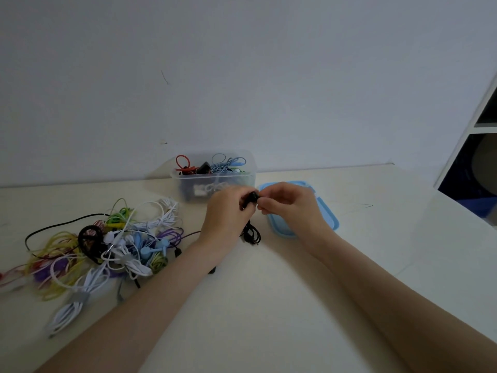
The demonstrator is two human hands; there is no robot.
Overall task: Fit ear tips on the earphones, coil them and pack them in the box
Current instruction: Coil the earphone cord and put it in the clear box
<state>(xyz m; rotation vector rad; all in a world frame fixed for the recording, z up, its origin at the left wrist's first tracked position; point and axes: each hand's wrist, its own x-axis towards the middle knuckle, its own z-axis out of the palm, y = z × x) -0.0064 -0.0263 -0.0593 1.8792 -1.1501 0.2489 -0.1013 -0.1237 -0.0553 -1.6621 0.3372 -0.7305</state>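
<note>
Black earphone [252, 198]: small, dark, glossy earbud held above the table [269, 305], just in front of the box; its short body lies roughly left to right between the two hands. Its exact facing and whether an ear tip sits on it cannot be made out.

Left hand [228, 211]: fingers curled, pinching the earbud's left side. Right hand [289, 203]: fingertips pinched together against its right end.

Black cord [251, 234]: thin, rubbery, hanging below the hands into a loose coil on the table; partly hidden by the left wrist.

Box [215, 181]: clear plastic, rectangular, rounded corners, against the wall, holding red, blue, black and green coiled cords.

Lid [329, 214]: pale blue, rounded rectangle, flat on the table, largely hidden by the right hand.

Pile of earphones [107, 246]: tangled multicoloured cords at left, cut off by the frame edge.
</note>
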